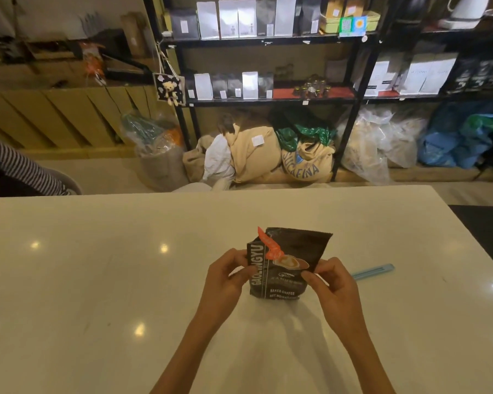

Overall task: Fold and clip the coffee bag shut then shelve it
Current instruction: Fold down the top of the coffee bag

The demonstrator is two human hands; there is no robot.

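A dark brown coffee bag point(289, 261) with white lettering and an orange mark stands upright on the white table point(97, 280). My left hand point(225, 277) pinches its left edge. On the opposite edge, my right hand point(329, 282) grips at about mid height. The bag's top is unfolded and leans away from me. A light blue bag clip point(373, 272) lies flat on the table just right of my right hand, untouched.
Beyond the table stands a black metal shelf unit point(268, 41) with rows of white and black coffee bags. Burlap sacks point(305, 163) and plastic bags sit on the floor under it. A person's striped sleeve point(20, 166) shows at the left edge.
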